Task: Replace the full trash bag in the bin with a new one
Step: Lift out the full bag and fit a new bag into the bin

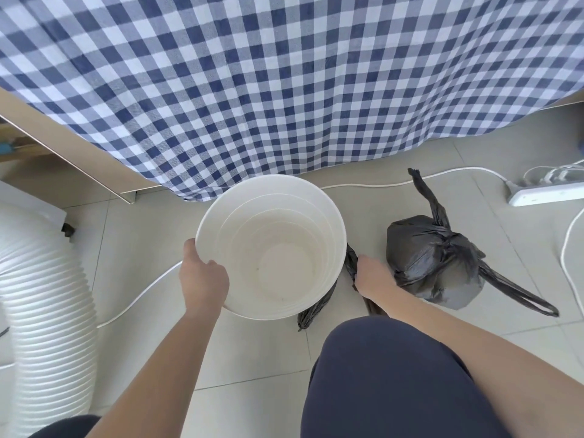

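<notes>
A round white bin (331, 229) stands on the tiled floor with no bag inside. My left hand (202, 276) grips its near-left rim. To the right of the bin lies a full black trash bag (426, 257), tied at the top, its handles sticking out. My right hand (373, 276) is between the bin and the full bag and holds a bunched, folded black bag (316, 311). That bag trails down past the bin's near side onto the floor.
A blue-and-white checked cloth (284, 90) hangs over furniture behind the bin. A white ribbed hose (44, 298) lies at the left. A white cable (379, 183) runs to a power strip (546, 192) at the far right. My knees fill the bottom of the view.
</notes>
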A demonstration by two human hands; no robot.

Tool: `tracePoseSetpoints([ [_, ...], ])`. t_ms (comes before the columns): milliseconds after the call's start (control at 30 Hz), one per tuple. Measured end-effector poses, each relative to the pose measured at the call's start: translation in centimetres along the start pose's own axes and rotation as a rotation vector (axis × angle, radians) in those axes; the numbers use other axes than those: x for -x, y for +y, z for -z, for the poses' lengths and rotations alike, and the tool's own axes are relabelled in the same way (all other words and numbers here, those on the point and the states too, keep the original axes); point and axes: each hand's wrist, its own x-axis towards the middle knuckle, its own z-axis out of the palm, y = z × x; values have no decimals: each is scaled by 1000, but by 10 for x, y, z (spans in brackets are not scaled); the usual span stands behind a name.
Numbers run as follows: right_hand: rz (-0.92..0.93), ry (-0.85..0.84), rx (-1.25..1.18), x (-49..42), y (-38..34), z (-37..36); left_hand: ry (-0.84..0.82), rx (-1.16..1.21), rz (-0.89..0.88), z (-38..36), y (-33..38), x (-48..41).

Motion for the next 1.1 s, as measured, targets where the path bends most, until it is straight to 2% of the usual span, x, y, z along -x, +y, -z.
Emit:
tracePoseSetpoints([
  [167, 59, 54, -149, 15, -12, 47, -7, -15, -7, 0, 1, -3],
  [500, 242, 472, -212, 72, -8, 204, -68, -14, 12, 5, 7, -1],
  [600, 322, 608, -250, 97, -23, 248, -83, -15, 21, 5, 8, -3],
  [700, 406, 674, -323, 121, -48, 279, -84, -11, 37, 6, 10, -3],
  [800, 486, 678, -320, 136, -75, 295, -102, -5, 48, 9, 11, -2],
  [967, 556, 537, -313, 148, -108, 281, -167, 27, 20, 14, 11, -10],
  [1033, 578, 472, -326, 147, -114, 270, -154, 11, -69, 16, 17, -9],
  [1100, 610, 394, -388, 149, -117, 262, -145, -5, -276, 22, 33, -2],
])
